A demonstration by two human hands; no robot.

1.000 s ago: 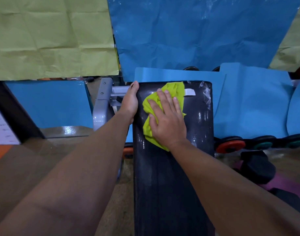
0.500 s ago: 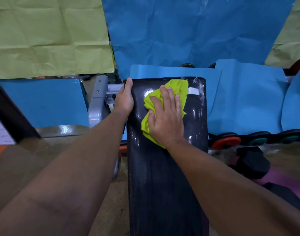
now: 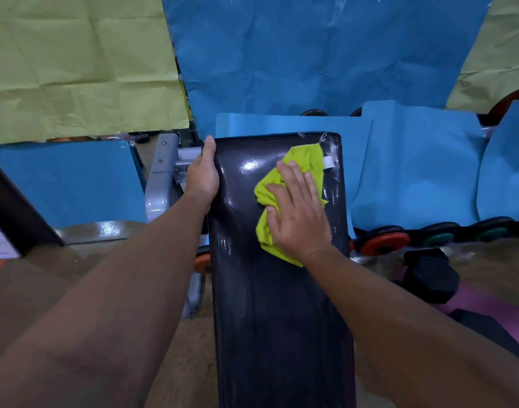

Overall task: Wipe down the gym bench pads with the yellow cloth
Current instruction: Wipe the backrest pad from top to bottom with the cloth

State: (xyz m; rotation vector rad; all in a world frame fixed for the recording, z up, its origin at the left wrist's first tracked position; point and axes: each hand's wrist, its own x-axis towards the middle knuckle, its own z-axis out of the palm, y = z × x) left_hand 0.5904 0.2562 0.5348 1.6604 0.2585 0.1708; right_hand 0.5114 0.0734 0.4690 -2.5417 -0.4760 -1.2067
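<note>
A long black bench pad [image 3: 270, 304] runs away from me down the middle of the view, shiny and wet-looking near its far end. The yellow cloth [image 3: 303, 163] lies crumpled on the pad's far right part. My right hand [image 3: 296, 213] presses flat on the cloth, fingers spread, covering its middle. My left hand [image 3: 202, 175] grips the pad's far left edge, thumb on top. A strip of clear tape and a white tag [image 3: 328, 163] sit by the far right corner.
A grey metal bench frame [image 3: 161, 178] stands left of the pad. Weight plates [image 3: 384, 242] and a black dumbbell [image 3: 428, 275] lie on the floor to the right, on a purple mat [image 3: 487, 304]. Blue and yellow-green paper sheets [image 3: 311, 54] cover the wall behind.
My right hand has slid the cloth from the pad's left-centre to its right side. The left hand has kept its hold on the left edge.
</note>
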